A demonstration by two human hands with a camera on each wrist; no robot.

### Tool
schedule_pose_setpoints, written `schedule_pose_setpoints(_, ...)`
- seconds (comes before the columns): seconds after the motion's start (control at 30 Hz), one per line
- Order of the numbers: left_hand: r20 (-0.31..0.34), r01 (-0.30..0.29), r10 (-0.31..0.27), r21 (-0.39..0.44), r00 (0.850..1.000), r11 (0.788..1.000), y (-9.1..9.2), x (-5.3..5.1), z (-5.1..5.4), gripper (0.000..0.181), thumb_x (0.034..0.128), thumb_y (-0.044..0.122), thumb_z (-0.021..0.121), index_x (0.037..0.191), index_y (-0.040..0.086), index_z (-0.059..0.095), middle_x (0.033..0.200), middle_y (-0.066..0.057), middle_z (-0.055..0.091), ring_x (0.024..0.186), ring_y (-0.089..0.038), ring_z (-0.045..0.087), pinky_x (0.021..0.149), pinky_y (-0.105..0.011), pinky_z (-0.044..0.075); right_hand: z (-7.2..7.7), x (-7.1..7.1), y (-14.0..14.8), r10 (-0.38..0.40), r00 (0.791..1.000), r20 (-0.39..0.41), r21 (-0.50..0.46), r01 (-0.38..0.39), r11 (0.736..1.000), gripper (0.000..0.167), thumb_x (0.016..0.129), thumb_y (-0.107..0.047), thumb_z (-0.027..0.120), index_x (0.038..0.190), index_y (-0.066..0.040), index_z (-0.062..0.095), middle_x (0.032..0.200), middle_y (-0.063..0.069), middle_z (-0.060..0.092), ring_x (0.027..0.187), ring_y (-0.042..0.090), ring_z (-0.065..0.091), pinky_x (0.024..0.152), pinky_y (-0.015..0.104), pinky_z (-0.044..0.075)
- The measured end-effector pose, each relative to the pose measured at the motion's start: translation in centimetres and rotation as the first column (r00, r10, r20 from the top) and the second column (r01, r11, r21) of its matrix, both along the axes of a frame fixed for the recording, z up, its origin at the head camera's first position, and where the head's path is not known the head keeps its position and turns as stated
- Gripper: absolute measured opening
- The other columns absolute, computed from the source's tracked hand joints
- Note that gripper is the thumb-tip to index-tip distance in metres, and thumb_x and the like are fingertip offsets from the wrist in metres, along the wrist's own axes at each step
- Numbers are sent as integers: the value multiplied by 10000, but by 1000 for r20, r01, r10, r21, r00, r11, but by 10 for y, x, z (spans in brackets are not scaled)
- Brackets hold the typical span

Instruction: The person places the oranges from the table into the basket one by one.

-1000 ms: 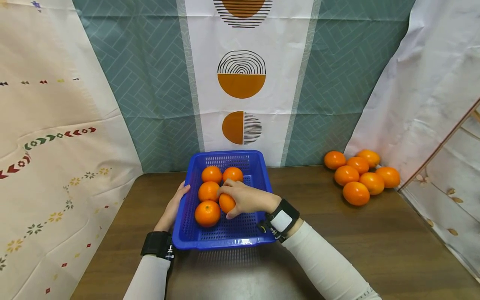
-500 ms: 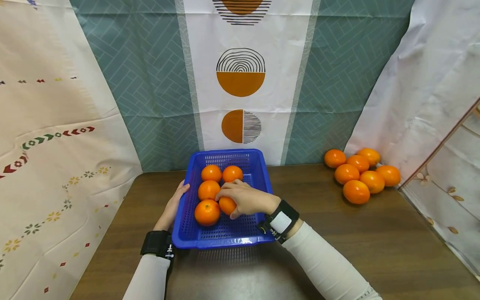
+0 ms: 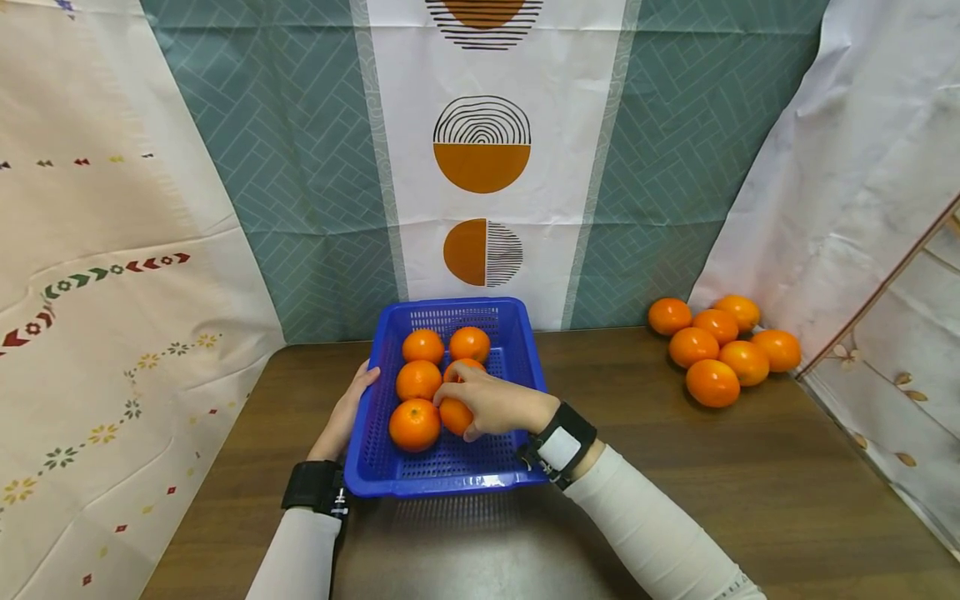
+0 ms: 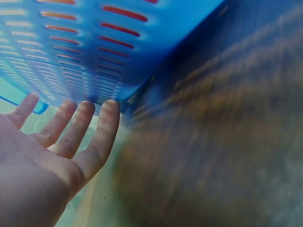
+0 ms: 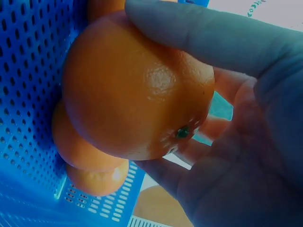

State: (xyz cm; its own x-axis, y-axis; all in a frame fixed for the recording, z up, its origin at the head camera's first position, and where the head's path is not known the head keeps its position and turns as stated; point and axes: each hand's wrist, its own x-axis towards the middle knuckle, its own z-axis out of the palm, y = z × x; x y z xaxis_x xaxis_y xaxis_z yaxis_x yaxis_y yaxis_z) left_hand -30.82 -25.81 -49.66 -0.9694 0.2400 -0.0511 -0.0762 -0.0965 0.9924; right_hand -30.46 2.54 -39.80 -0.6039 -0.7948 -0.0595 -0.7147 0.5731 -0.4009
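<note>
A blue perforated plastic basket (image 3: 465,485) stands on the table in the head view. My right hand (image 3: 498,402) reaches into it and grips an orange (image 3: 456,415) with thumb and fingers. In the right wrist view that orange (image 5: 128,90) shows its green stem end towards my palm, with other oranges (image 5: 85,142) beyond it. Along the basket's left side lie 3 oranges (image 3: 418,381) in a row. Behind the held orange, one orange (image 3: 467,367) is partly hidden by my hand, and another (image 3: 470,344) lies farther back. My left hand (image 3: 347,417) touches the basket's outer left wall with fingers (image 4: 80,123) extended.
Several more oranges (image 3: 712,383) are clustered on the brown table (image 3: 637,500) at the far right, near the curtain. A patterned cloth (image 3: 330,208) hangs behind the basket, and white cloths close off both sides.
An orange behind the held one has come into view under my right hand. The back right orange has shifted slightly to the right and back. My left hand stays at the basket.
</note>
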Motion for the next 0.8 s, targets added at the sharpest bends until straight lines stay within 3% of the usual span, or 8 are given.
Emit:
schedule_pose_setpoints(0.17,1,2,-2,0,1000,1000,1,-1,0,615,1119,526,321,1663,350,96,1679,-107,227,1390,-359,406,1024,-486,495,0,0,1,2,1000,4,4,-2,1000,509,839,-56,869,1294,-174,671,1335,56,466,1248,239,452,1064,399,444)
schedule_pose_setpoints(0.57,5,-4,4,-5,1000,1000,2,0,2,612,1115,539,322,1658,357,104,1673,-100,232,1407,-364,386,1041,-491,482,-4,-2,2,-8,1000,17,49,7,999,528,860,-71,857,1329,-209,656,1443,47,478,1318,223,432,1092,388,450)
schedule_pose_setpoints(0.8,13,-5,5,-8,1000,1000,0,1,1,627,1110,555,320,1660,365,87,1680,-106,220,1404,-372,386,1031,-497,485,-8,-5,-1,15,1000,3,66,-15,998,518,854,-61,857,1315,-195,661,1433,40,522,1356,236,426,1149,402,386)
